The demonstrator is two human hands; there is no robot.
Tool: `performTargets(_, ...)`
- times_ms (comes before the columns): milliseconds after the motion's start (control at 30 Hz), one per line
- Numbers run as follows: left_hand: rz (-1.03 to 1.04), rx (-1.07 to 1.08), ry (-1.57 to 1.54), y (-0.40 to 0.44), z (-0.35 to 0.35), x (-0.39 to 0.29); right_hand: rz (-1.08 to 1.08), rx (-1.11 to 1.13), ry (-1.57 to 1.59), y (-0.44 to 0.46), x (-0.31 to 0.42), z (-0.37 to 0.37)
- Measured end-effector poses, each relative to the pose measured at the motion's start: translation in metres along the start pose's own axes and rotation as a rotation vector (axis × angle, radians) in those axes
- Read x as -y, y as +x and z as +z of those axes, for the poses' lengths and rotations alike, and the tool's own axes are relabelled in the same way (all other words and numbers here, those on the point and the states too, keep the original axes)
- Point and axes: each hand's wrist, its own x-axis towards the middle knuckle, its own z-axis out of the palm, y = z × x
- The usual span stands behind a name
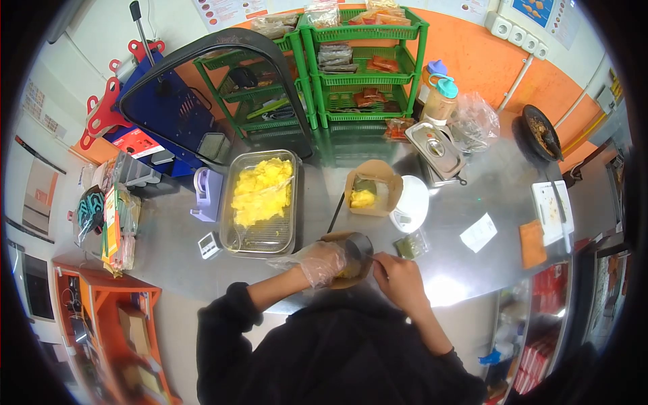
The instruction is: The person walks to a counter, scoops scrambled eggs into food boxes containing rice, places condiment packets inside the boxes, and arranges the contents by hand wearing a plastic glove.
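Note:
My left hand (pixel 322 263), in a clear plastic glove, is closed on the left side of a brown paper food box (pixel 347 280) at the table's front edge. A dark, rounded thing (pixel 359 248) lies over the box's opening; its kind is unclear. My right hand (pixel 399 278), bare, is pinched at the box's right edge, beside this dark thing. What its fingers hold is hard to make out. Farther back stands a second paper food box (pixel 353 202) with yellow food inside. A clear tray (pixel 295 233) of yellow food (pixel 263 192), like scrambled egg, is to the left.
A white scale (pixel 412 206) touches the second box's right side. A small green packet (pixel 410 245), a paper slip (pixel 478 233) and a cutting board (pixel 550 206) lie rightward. A tape dispenser (pixel 206 194) and timer (pixel 208 246) are left. Green racks (pixel 361 77) stand behind.

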Motion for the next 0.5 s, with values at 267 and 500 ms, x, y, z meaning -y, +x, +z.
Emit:
performTargets(267, 0.027, -0.06, 0.025, -0.011, -0.014, 0.0, 0.015, -0.034, 0.106, -0.002, -0.006, 0.003)
performTargets(500, 0.089, -0.129, -0.382, -0.022, -0.058, 0.004, 0.105, 0.15, 0.329, -0.009, -0.013, 0.011)
